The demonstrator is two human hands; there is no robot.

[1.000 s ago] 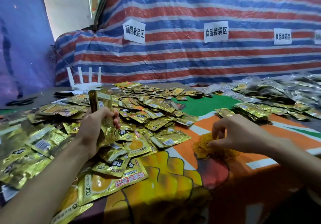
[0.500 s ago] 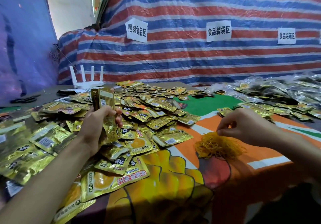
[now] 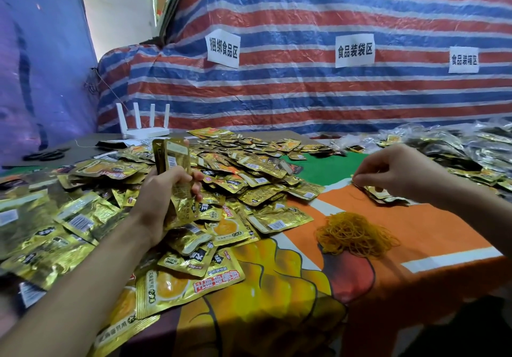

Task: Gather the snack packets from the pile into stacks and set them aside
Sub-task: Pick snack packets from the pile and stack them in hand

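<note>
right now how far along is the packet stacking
Early. Done: one small stack lies aside on the orange cloth. In hand: the left hand grips an upright stack; the right hand pinches beside the small stack, holding what is unclear. Left: the big pile of loose packets.

Packets (image 3: pixel 249 168): gold foil, mirror-glossy and crinkled, with matt white barcode patches.
Stack (image 3: pixel 173 157) in the left hand (image 3: pixel 163 204): same shiny foil, creased in the grip.
Rubber bands (image 3: pixel 354 235): thin yellow rubber, dull.
Table cover (image 3: pixel 415 218): printed sheet, smooth, with a faint sheen.
Tarp (image 3: pixel 304 102): woven striped plastic, wrinkled and glinting.
Signs (image 3: pixel 354 50): plain white paper, matt.
Router (image 3: pixel 146 132): white plastic, smooth.
Clear bags (image 3: pixel 457 146): transparent plastic film, glossy and rumpled.
</note>
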